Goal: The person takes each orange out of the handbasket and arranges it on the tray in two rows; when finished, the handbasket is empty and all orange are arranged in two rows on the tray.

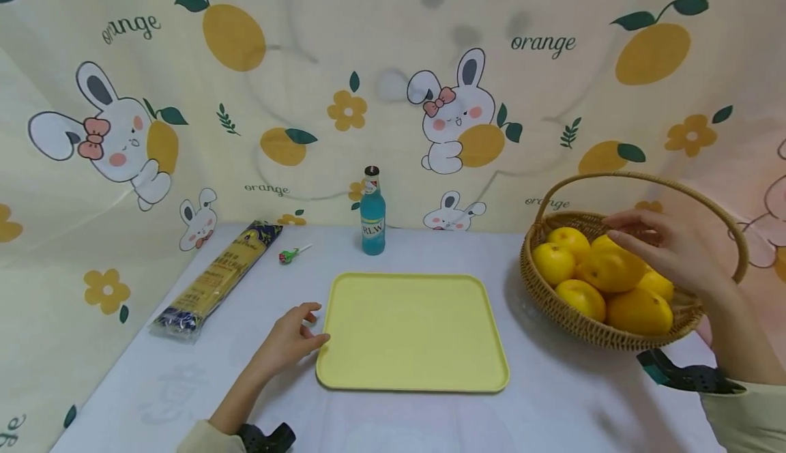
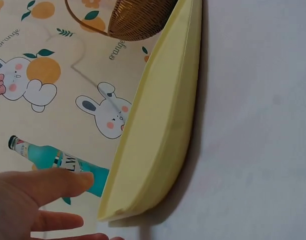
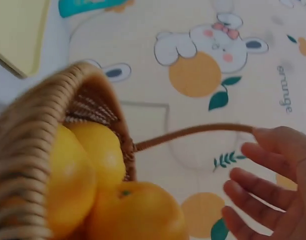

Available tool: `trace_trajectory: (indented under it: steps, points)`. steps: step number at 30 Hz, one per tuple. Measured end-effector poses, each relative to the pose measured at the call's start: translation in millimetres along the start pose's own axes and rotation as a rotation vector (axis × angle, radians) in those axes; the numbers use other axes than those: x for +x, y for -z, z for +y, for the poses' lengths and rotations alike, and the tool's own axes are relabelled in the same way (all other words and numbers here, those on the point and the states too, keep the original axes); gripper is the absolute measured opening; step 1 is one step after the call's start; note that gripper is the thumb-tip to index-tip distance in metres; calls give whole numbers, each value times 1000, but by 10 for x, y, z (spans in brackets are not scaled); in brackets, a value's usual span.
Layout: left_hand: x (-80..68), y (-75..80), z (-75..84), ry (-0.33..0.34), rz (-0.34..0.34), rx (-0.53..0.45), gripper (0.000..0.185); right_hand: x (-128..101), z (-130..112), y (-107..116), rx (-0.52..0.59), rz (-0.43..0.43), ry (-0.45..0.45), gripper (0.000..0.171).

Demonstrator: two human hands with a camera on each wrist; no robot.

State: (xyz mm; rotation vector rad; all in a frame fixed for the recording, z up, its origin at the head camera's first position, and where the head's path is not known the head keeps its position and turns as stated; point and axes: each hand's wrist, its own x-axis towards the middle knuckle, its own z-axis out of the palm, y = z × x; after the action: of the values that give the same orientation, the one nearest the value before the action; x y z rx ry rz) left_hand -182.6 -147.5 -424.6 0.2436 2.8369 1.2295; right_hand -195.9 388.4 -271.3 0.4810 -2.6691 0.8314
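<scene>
While a blue bottle (image 1: 372, 213) stands upright at the back of the bench (image 1: 552, 398), a long packet of noodles (image 1: 216, 279) lies slantwise on the far left with a small lollipop (image 1: 292, 254) between the two. A yellow tray (image 1: 411, 331) lies flat in the middle, bare, and the arched handle (image 1: 638, 179) of the wicker basket (image 1: 571, 318) spans over the fruit, with the right hand under it. The bench is covered with a pale cloth, and behind it hangs a cream curtain (image 1: 344, 71) printed with rabbits, oranges and the word "orange".

The oranges (image 1: 604, 279) are piled in the basket at the right side of the bench, well apart from the tray's right edge; they are bright yellow-orange, smooth and rounded, about six showing. The right hand (image 1: 666, 248) hovers over the top oranges with fingers spread and relaxed, gripping nothing. The left hand (image 1: 293, 339) rests on the cloth at the tray's left edge, fingers loosely extended, fingertips at the rim, holding nothing.
</scene>
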Motion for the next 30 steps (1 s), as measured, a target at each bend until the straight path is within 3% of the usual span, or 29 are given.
trace_trajectory:
  steps: [6, 14, 20, 26, 30]
  points:
    - [61, -73, -11, -3, -1, -15, 56, 57, 67, 98, -43, -112, -61, 30]
    - [98, -158, -37, -67, 39, 16, 51, 193, 193, 181, -141, -372, -123, 33]
    - [113, -209, -87, -107, 93, 44, 47, 248, 280, 221, -71, -582, -181, 46]
    - [120, -230, -111, -121, 113, 52, 44, 224, 403, 222, 26, -665, -231, 53]
    - [127, -241, -120, -105, 108, 53, 43, 199, 473, 186, 93, -716, -314, 59]
